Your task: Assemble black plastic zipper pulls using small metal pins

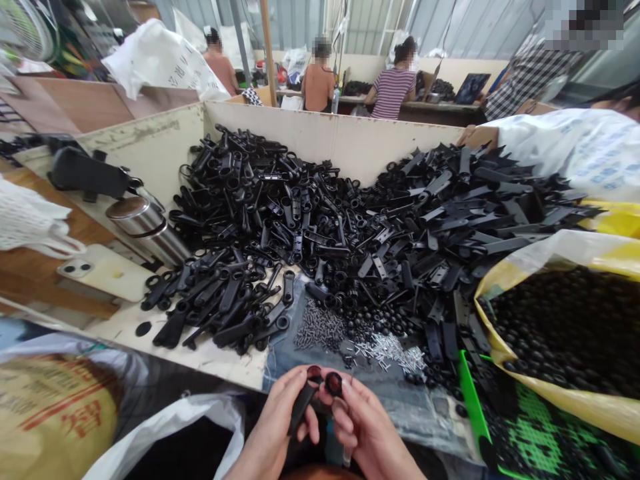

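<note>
Low in the middle, my left hand (290, 407) is closed around a long black plastic part (302, 403) with a ring-shaped upper end. My right hand (363, 417) pinches a small round black ring (333, 383) with a dark reddish centre, close beside that ring end. Whether the two pieces touch, I cannot tell. Just beyond my hands lie small dark screws (320, 325) and a scatter of silver pins (387, 349) on a blue cloth (360, 387). Black ring-ended parts (220, 300) lie in a loose group to the left.
Behind are heaps of black ring-ended parts (280, 207) and flat black pieces (465, 193). At right stand a bag of black beads (575, 320) and a green basket (470, 393). A steel flask (150, 227) and phone (107, 272) are left. Several people work behind.
</note>
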{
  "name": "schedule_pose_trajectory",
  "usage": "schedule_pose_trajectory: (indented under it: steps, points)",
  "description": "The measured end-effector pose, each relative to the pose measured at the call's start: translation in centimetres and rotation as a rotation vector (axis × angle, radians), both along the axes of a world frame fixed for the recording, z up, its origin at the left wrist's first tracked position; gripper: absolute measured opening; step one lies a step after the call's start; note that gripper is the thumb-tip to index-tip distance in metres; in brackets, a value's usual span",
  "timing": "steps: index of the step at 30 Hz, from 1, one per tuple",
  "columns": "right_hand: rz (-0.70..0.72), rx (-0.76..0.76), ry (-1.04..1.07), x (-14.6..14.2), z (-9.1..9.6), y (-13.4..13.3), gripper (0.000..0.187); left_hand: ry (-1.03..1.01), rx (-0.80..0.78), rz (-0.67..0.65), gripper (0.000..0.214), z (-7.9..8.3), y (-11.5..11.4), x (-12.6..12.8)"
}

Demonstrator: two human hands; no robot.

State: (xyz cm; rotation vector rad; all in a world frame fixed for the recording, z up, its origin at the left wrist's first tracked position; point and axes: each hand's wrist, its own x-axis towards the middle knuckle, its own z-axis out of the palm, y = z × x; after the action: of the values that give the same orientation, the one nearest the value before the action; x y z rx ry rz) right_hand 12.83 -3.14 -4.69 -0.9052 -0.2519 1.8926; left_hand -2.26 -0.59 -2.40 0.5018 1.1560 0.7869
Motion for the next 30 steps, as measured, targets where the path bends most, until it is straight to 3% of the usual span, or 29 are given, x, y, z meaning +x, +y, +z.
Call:
schedule_pose_trajectory:
  steps: [7,19,30]
  points:
    - [-0.008,0.01,0.008,-0.05,-0.23,-0.09,0.046,0.019,0.041,-0.033,0.049,0.41,0.05,0.35]
    - [0.01,0.014,0.007,0.1,-0.26,0.04,0.046,0.042,0.038,-0.023,0.048,-0.2,-0.11,0.48]
    - [-0.002,0.002,-0.011,-0.02,-0.61,-0.09,0.049,0.06,0.039,-0.012,0.056,-0.45,-0.02,0.59]
